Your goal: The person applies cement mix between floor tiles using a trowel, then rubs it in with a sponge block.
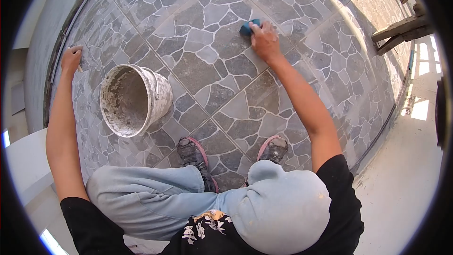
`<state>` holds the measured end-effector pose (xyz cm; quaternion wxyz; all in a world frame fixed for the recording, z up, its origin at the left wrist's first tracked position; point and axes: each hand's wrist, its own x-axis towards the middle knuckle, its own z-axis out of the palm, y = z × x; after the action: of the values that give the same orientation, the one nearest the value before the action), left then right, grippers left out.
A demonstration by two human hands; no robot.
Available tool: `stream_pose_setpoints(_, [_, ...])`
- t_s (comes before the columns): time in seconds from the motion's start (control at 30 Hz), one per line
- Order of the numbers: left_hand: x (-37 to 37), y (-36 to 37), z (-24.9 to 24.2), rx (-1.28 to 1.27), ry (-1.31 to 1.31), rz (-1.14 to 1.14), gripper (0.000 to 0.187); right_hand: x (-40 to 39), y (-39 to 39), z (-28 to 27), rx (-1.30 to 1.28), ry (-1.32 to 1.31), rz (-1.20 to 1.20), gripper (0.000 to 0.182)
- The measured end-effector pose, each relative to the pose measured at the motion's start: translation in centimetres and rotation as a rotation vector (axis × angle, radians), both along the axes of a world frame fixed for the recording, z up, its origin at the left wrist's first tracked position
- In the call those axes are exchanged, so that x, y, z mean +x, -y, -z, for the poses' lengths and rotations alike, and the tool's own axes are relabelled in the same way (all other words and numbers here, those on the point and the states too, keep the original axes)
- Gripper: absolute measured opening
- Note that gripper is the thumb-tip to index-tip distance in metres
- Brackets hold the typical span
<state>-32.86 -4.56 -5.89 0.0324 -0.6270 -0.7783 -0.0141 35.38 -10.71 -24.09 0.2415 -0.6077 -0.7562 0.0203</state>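
My right hand [265, 42] is closed round a dark teal pad, perhaps a sponge [247, 27], against the stone-patterned floor tiles [193, 66] ahead of me. Out to the left, my left hand [71, 59] is a fist round a thin tool with a pale handle [80, 69]; its working end is hard to make out. Between my left arm and my feet stands a white bucket [160, 93], crusted with grey residue inside and out. Its mouth tilts toward me in this view, and the handle hangs at its side.
My shoes [193, 153] are on the tiles below the bucket. A wooden stand or trestle [398, 30] is at the far right. A raised dark edge [55, 52] runs along the left side. Pale floor [382, 174] lies beyond the tiles at right.
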Motion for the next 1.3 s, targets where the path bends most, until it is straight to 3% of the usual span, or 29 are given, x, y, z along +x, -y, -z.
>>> stream_pose_setpoints(0.07, [-0.9,-0.6,-0.3,0.017,0.048,0.072,0.035,5.9,-6.3,0.3,-0.016,0.120,0.441,0.035])
stream_pose_setpoints(0.1, [-0.6,-0.6,-0.8,0.031,0.032,0.050,0.035,5.8,-5.8,-1.2,-0.011,0.118,0.468,0.035])
stream_pose_setpoints(0.2, [-0.5,-1.1,-1.3,0.062,0.011,0.060,0.034,-1.8,-1.5,-5.2,0.200,-0.150,0.137,0.038])
stream_pose_setpoints(0.3, [-1.6,-2.0,0.9,0.080,0.031,0.100,0.033,-13.0,9.1,-2.6,-0.034,-0.266,-0.549,0.032])
stream_pose_setpoints(0.33, [-0.3,-2.0,1.0,0.032,-0.029,0.092,0.033,-14.6,11.3,-2.8,-0.087,-0.174,-0.773,0.030])
stream_pose_setpoints(0.43, [3.6,-3.4,-0.2,-0.020,-0.083,0.125,0.032,-10.7,5.7,1.5,0.125,-0.126,-0.552,0.028])
stream_pose_setpoints(0.5, [3.4,-3.6,-0.1,0.013,-0.023,0.176,0.030,-1.1,-2.4,1.2,0.065,0.001,0.171,0.025])
stream_pose_setpoints(0.57, [2.8,-3.4,-0.7,0.006,-0.024,0.161,0.030,8.9,-6.1,-0.3,-0.002,0.162,0.523,0.025])
stream_pose_setpoints(0.6, [2.7,-3.3,-1.0,0.000,-0.018,0.147,0.030,12.7,-6.6,-1.2,-0.002,0.215,0.577,0.026])
stream_pose_setpoints(0.67, [2.1,-3.2,-0.7,0.012,-0.025,0.082,0.032,14.5,-3.8,-4.9,0.191,0.111,0.605,0.029])
stream_pose_setpoints(0.77, [1.5,-4.2,0.3,-0.025,-0.071,0.098,0.033,7.2,6.6,-7.6,0.081,-0.114,0.191,0.038])
stream_pose_setpoints(0.9, [4.0,-7.0,1.1,-0.083,-0.111,0.234,0.033,-7.2,25.6,-2.0,-0.258,-0.322,-0.567,0.029])
stream_pose_setpoints(1.0, [8.1,-7.8,-0.1,-0.106,-0.130,0.282,0.033,-3.3,25.1,-1.3,-0.223,-0.300,-0.552,0.029])
stream_pose_setpoints(1.03, [9.8,-7.2,-0.9,-0.079,-0.148,0.233,0.034,0.3,21.5,0.2,-0.114,-0.214,-0.372,0.031])
stream_pose_setpoints(1.13, [6.1,-8.2,-1.0,-0.060,-0.086,0.212,0.035,13.5,11.0,0.6,0.072,-0.010,0.391,0.032])
stream_pose_setpoints(1.17, [4.3,-8.6,-1.0,-0.047,-0.030,0.208,0.036,16.8,9.5,0.7,0.137,0.067,0.513,0.031])
stream_pose_setpoints(1.27, [5.3,-8.2,-2.4,0.029,0.064,0.182,0.038,14.5,11.0,-3.6,0.209,0.003,0.486,0.031])
stream_pose_setpoints(1.3, [5.6,-9.2,-2.3,0.038,0.085,0.209,0.038,11.0,13.4,-4.5,0.121,-0.072,0.330,0.031])
